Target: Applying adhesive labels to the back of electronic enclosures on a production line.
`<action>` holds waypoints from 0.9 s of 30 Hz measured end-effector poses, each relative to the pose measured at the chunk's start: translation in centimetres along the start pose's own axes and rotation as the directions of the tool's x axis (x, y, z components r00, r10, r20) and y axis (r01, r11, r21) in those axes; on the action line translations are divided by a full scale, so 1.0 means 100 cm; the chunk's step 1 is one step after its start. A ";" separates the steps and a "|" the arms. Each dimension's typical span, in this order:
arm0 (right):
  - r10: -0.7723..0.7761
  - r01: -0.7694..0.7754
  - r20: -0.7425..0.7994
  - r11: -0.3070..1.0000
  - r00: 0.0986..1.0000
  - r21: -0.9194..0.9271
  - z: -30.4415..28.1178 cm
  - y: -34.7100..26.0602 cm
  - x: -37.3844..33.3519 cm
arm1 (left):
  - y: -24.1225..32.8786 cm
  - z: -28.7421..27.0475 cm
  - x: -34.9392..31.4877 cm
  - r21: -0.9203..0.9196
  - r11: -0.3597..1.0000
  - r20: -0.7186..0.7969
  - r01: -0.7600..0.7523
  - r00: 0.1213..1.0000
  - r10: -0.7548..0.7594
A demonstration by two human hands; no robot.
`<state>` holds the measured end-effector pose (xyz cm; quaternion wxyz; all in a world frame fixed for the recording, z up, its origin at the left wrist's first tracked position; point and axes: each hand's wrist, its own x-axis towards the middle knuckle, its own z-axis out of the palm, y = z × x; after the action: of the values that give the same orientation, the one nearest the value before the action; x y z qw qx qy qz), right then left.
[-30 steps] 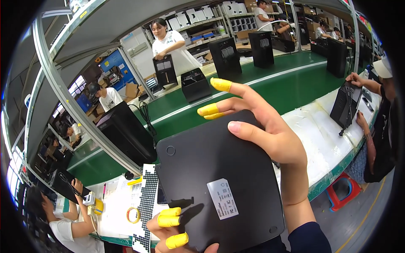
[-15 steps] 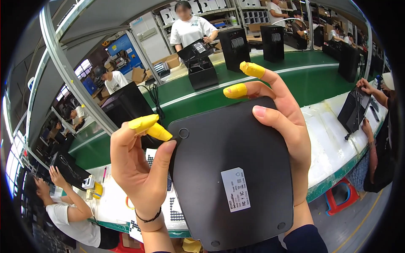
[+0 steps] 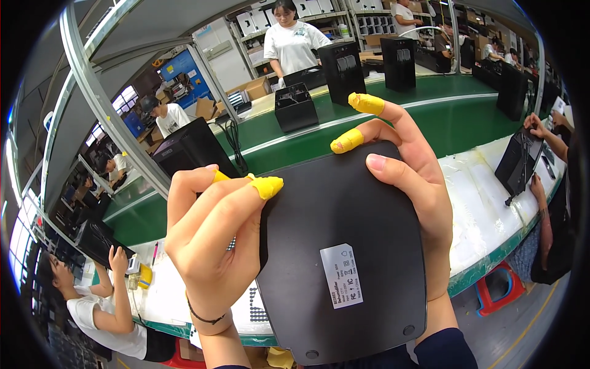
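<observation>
A black base panel (image 3: 344, 215) with rounded corners and a pale label (image 3: 342, 276) is held up before me. Its upper right edge is gripped by my right hand (image 3: 424, 178), thumb on the face and two yellow-covered fingertips beyond the far edge. My left hand (image 3: 215, 240) is closed at the upper left corner. One yellow-covered fingertip presses on that corner, covering the spot beneath; its thumb is mostly hidden. Round feet (image 3: 312, 355) (image 3: 409, 330) show at the lower corners. Partly behind my left hand lies a white sheet of black dots (image 3: 258, 310).
A black appliance (image 3: 193, 147) with a coiled cord stands beyond my left hand. Across the green conveyor (image 3: 295, 147) are more black housings (image 3: 342, 72) and a co-worker (image 3: 295, 46). People work at both sides. A yellow tape roll (image 3: 145, 276) lies left; a red stool (image 3: 501, 289) stands right.
My left hand has turned over and moved right, from a pinch beside the corner to a fingertip pressed on it, covering the round foot seen there before. My right hand keeps its grip.
</observation>
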<state>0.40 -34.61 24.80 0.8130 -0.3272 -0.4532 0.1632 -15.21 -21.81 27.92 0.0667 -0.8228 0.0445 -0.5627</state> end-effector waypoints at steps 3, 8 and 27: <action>0.020 -0.020 0.000 1.000 1.000 0.000 -0.001 0.005 0.002 | -0.002 0.001 -0.004 0.062 0.998 0.018 -0.029 0.999 0.028; -0.005 0.005 -0.038 1.000 0.999 0.002 0.006 0.005 0.000 | -0.010 -0.001 -0.011 -0.009 1.000 0.017 0.010 1.000 -0.009; -0.027 0.029 -0.072 0.999 0.997 0.024 0.013 0.008 0.002 | -0.022 0.030 -0.023 -0.855 0.136 0.383 0.500 0.786 -0.485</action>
<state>-0.57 -33.37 24.88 0.8350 -0.3162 -0.4261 0.1457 -13.26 -19.08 25.08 -0.6026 -0.6764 0.0849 -0.4149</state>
